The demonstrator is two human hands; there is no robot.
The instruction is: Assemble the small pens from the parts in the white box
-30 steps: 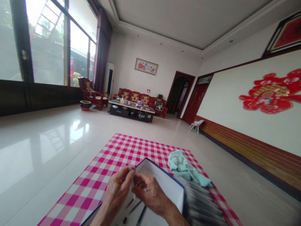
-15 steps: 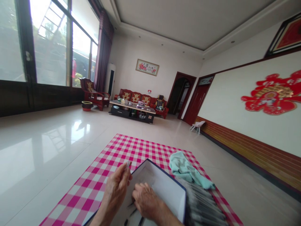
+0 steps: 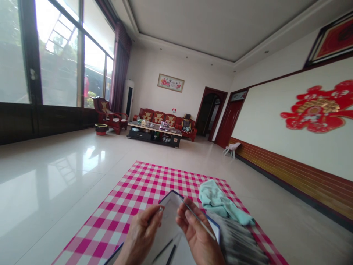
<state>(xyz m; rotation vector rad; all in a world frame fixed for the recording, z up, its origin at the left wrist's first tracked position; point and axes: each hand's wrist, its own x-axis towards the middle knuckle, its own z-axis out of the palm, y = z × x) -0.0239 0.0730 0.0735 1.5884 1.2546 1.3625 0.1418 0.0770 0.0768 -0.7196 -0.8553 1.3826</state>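
Note:
My right hand (image 3: pixel 197 237) pinches a thin dark rod (image 3: pixel 200 220) that slants up across my fingers. My left hand (image 3: pixel 142 235) holds a small pale piece (image 3: pixel 160 208) at its fingertips. Between and below my hands lies an open flat box (image 3: pixel 168 217) with a white inside and a navy edge. Two thin dark rods (image 3: pixel 162 251) lie in it, and my hands hide part of the box. Its dark, grey-streaked half (image 3: pixel 239 244) lies to the right.
All this lies on a pink-and-white checked cloth (image 3: pixel 138 195) on a glossy tiled floor (image 3: pixel 55 191). A crumpled pale teal towel (image 3: pixel 220 204) lies beside the box. A coffee table (image 3: pixel 154 129) and red sofa (image 3: pixel 157 117) stand far ahead.
My right hand has lifted out of the box with a thin rod in its fingers. My left hand has moved slightly right and lower. The view has tilted slightly.

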